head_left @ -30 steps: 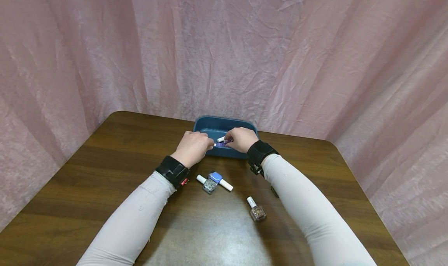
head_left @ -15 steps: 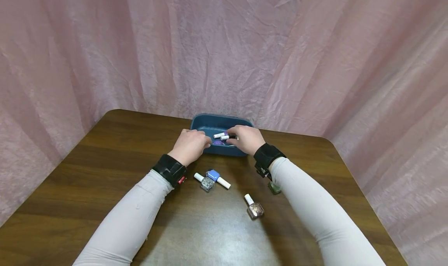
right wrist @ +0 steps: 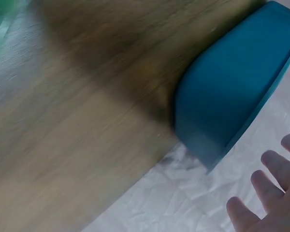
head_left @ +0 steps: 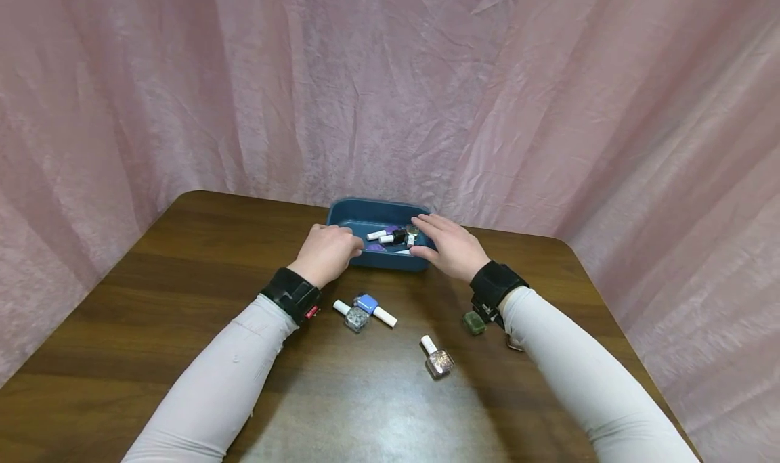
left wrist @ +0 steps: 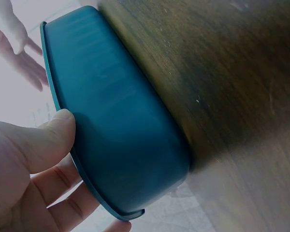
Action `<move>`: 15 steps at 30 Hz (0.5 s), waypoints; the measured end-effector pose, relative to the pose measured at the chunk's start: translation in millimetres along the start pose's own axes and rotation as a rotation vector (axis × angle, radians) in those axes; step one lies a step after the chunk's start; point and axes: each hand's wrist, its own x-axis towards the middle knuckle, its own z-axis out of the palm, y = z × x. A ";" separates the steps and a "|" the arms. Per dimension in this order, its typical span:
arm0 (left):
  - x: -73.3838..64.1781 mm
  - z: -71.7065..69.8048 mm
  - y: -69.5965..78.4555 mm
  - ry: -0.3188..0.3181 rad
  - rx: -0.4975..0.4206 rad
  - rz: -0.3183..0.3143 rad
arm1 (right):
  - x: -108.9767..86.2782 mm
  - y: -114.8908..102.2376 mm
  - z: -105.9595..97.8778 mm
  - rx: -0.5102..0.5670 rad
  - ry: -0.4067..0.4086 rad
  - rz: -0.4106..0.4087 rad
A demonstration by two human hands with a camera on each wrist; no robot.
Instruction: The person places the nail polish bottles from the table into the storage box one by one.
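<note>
A blue plastic bin [head_left: 390, 260] stands at the far side of the table. My left hand [head_left: 327, 252] holds its left front rim; in the left wrist view the thumb [left wrist: 58, 133] presses the outer wall and the other fingers go behind the rim. My right hand [head_left: 456, 250], fingers spread and holding nothing, is over the bin's right end. Inside lie several nail polish bottles: one with a white cap [head_left: 376, 235], a dark one [head_left: 399, 235], a purple one [head_left: 376, 247], and a clear, gold-toned one [head_left: 412, 231] near my right fingertips.
On the table, a silver glitter nail polish [head_left: 357, 319] touches a blue one [head_left: 367, 304]. A copper glitter bottle [head_left: 439, 364] lies nearer. A green bottle [head_left: 474, 323] and another bottle [head_left: 514, 343] are partly covered by my right arm. A pink curtain [head_left: 390, 97] hangs behind.
My right hand has let go of a bottle inside the bin, spread its fingers and drawn back to the right. The left hand keeps its hold on the rim.
</note>
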 end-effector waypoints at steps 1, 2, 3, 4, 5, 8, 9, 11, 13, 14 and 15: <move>-0.1 0.0 -0.4 0.001 -0.002 -0.001 | -2.4 2.6 -0.3 -0.001 0.004 -0.004; 0.0 0.1 -0.7 0.001 -0.005 0.000 | -4.9 5.0 -0.6 -0.004 0.008 -0.004; 0.0 -0.2 -1.0 0.004 -0.006 0.001 | -7.0 7.4 -0.8 -0.007 0.013 -0.006; 0.0 -0.3 -1.3 0.006 -0.008 0.002 | -9.3 9.4 -1.1 -0.007 0.018 -0.006; 0.0 -0.6 -1.4 0.007 -0.009 0.004 | -11.5 11.3 -1.3 -0.004 0.022 -0.005; 0.1 -0.9 -1.2 0.004 -0.012 0.001 | -17.8 15.7 -1.7 -0.003 0.032 -0.002; 0.1 -0.9 -1.1 0.004 -0.011 0.000 | -19.6 16.9 -1.5 -0.004 0.038 -0.004; 0.3 -0.3 -0.7 -0.002 -0.013 -0.005 | -23.2 19.2 -1.5 -0.008 0.044 -0.006; 0.6 0.4 -0.5 -0.005 -0.015 -0.009 | -26.6 21.5 -1.7 -0.021 0.053 -0.010; 0.7 0.6 -0.3 -0.006 -0.015 -0.010 | -28.2 22.5 -2.1 -0.025 0.055 -0.010; 0.8 0.7 0.0 -0.006 -0.016 -0.011 | -30.0 23.3 -2.8 -0.026 0.058 -0.011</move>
